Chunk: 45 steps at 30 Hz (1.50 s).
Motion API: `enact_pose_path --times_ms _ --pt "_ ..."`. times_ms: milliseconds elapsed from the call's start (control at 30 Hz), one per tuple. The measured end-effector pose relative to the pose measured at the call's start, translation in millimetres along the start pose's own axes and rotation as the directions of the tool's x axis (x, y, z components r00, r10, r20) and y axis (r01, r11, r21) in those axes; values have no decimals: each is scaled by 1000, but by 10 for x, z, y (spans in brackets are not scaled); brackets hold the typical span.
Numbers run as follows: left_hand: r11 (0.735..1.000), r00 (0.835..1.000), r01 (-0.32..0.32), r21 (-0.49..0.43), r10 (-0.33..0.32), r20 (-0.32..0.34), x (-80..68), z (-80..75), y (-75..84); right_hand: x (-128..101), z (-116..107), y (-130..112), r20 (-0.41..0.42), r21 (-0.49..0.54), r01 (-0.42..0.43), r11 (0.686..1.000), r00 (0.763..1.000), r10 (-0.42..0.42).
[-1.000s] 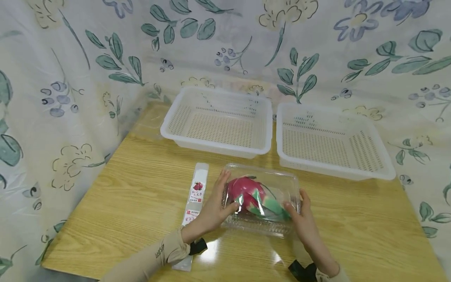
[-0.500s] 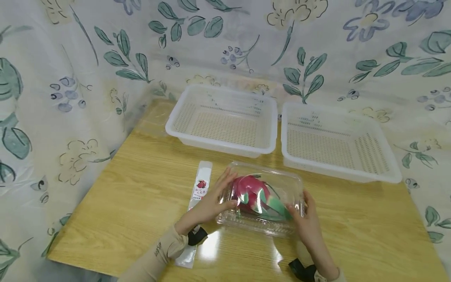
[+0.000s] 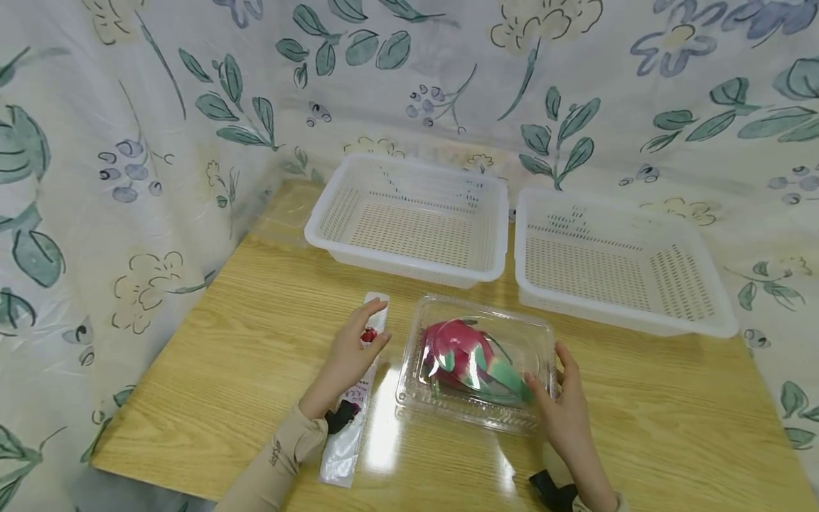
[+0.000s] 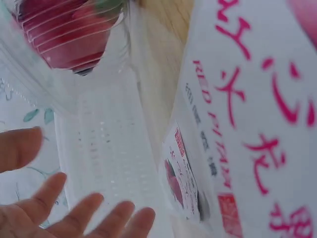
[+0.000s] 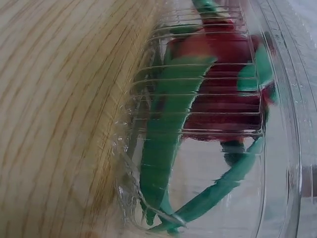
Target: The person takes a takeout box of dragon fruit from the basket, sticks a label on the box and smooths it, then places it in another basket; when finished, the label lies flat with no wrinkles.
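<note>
A clear plastic clamshell box (image 3: 419, 313) stands on the table, lid down, with a pink and green dragon fruit (image 3: 463, 355) inside. My right hand (image 3: 566, 412) holds the box's right side, thumb against the lid and fingers along the outer edge. The right wrist view shows the fruit's green tips (image 5: 163, 139) through the ribbed plastic. To the box's left, my left hand (image 3: 342, 363) is over a white strip of dragon fruit labels (image 3: 342, 455), its fingers apart and holding nothing. In the left wrist view the strip's printed labels (image 4: 228, 99) stand beside the spread fingers (image 4: 79, 213).
Two white perforated baskets (image 3: 403, 267) (image 3: 627, 316) stand side by side behind the box. A clear plastic piece (image 3: 288, 206) lies at the table's back left. A floral curtain (image 3: 358, 92) hangs behind and to the left of the wooden table (image 3: 211, 398).
My left hand has let go of the box's left side and moved left over the label strip. The right hand keeps its hold on the box. The head view has shifted slightly.
</note>
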<state>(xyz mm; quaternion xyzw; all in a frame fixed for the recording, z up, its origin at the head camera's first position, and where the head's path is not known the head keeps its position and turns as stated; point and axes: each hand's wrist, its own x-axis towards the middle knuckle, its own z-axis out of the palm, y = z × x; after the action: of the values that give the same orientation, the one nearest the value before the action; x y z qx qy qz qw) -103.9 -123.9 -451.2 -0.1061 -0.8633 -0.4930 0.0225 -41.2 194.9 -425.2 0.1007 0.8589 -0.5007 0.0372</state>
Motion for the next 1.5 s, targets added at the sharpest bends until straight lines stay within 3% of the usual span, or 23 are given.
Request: enact_pose_path --times_ms 100,367,733,967,1267,1500 --pt "997 997 57 60 -54 -49 22 -11 -54 -4 -3 4 -2 7 4 1000 1000 -4" --pt "962 982 187 199 -185 -29 61 -49 -198 -20 -10 -7 -5 30 1 1000 1000 -1" --pt "943 963 265 199 -268 -13 83 -129 -208 -24 -18 -6 7 20 6 1000 1000 -6" --pt "900 929 348 261 -370 35 86 -193 -188 -27 -18 -19 11 16 16 1000 1000 -16" --pt "886 920 368 283 -391 29 77 -239 -206 -20 -23 -4 14 22 13 1000 1000 -13" --pt "909 928 369 194 -373 -16 34 -264 -235 -16 -32 5 5 5 8 1000 1000 -8"
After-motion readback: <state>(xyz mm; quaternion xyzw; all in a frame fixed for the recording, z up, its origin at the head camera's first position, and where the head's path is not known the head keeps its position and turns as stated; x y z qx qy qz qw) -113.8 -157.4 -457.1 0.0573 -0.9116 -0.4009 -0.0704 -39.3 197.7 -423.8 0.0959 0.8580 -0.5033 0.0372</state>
